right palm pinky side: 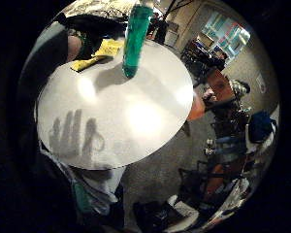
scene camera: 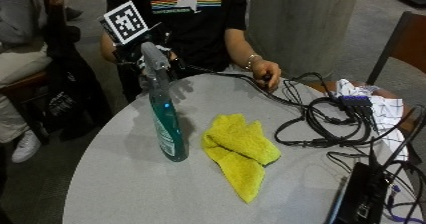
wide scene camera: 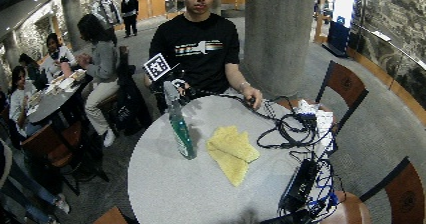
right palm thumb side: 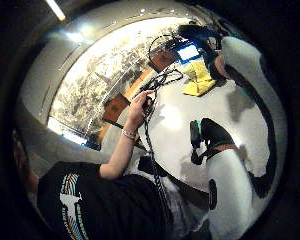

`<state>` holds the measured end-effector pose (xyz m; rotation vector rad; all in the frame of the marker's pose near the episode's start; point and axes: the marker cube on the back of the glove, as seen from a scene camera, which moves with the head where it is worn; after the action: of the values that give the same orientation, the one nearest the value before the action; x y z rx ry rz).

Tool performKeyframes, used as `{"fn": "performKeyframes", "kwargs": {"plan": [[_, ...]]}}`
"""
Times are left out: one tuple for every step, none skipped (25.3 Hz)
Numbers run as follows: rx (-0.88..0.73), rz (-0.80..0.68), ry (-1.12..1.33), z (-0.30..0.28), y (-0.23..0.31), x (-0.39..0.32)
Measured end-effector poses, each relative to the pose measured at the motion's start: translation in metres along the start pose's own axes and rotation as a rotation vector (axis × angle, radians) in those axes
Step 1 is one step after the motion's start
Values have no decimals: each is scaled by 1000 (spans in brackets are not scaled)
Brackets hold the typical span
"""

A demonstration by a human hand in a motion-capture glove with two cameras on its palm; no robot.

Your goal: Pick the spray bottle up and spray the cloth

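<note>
A spray bottle (scene camera: 166, 129) with green liquid and a grey trigger head stands upright on the round grey table (scene camera: 133, 184). The little finger side palm view shows the spray bottle (right palm pinky side: 135, 39) a short way off, beyond the palm. My gloved right hand (scene camera: 130, 54) hovers at the table's far edge, just behind the bottle's head, holding nothing. Its shadow (right palm pinky side: 70, 133) on the tabletop shows spread, straight fingers. A crumpled yellow cloth (scene camera: 239, 146) lies on the table right of the bottle, and the yellow cloth (right palm thumb side: 200, 80) also shows in the thumb side view.
The person's bare left hand (scene camera: 266, 74) rests on black cables (scene camera: 326, 119) that loop over the table's right side. A black device (scene camera: 359, 194) lies at the near right edge, beside a white checked cloth (scene camera: 379, 104). Behind the table stands a concrete column (scene camera: 299, 24).
</note>
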<state>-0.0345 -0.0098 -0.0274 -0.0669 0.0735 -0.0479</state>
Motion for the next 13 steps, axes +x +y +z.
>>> {"fn": "performKeyframes", "kwargs": {"plan": [[-3,-12,9,-2,0,0],[-3,-20,17,-3,-1,0],[-2,-25,23,-4,-1,-1],[-1,-25,29,-6,-1,-1],[0,-24,35,-6,-1,-2],[0,-22,42,-7,-1,-3],[0,-20,49,-7,0,-4],[1,-17,54,-8,1,-5],[3,-12,56,-8,3,-5],[9,-6,56,-8,4,-6],[17,-3,56,-8,4,-5],[25,-3,55,-8,4,-5],[30,-5,52,-8,3,-3]]}}
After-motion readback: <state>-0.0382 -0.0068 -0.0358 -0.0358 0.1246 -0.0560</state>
